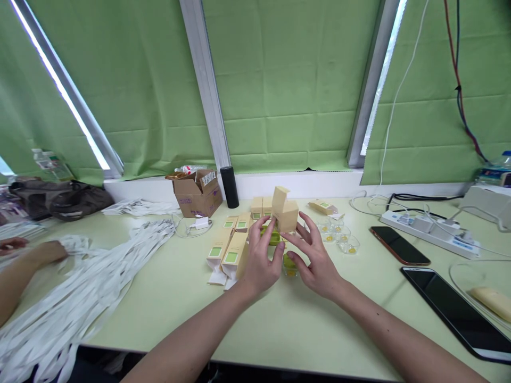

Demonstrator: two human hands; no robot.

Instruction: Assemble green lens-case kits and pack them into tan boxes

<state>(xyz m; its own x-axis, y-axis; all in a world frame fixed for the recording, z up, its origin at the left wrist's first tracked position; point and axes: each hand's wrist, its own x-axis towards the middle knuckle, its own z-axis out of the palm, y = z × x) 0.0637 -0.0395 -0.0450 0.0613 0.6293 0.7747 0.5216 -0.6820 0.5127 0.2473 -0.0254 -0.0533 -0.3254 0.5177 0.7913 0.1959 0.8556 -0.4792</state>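
A small cream cardboard box [289,218] stands between my hands, tilted, with its flap raised at the upper left. My left hand [261,260] has its fingertips against the box's left and lower side. From the other side, the fingers of my right hand [315,260] touch the box's right and lower edge. Beneath my palms sits a small clear cup with green and yellow contents [290,266]. Behind my left fingers a green container [273,236] is partly hidden. Several cream boxes with green labels [223,247] lie left of my left hand.
Several clear cups [335,230] and a flattish cream box [322,206] lie at right. Further right are two phones [400,245] and a power strip [431,233]. White straps [107,276] spread at left beside another person's hand [50,251]. A brown carton [197,196] and black cylinder [229,187] stand behind.
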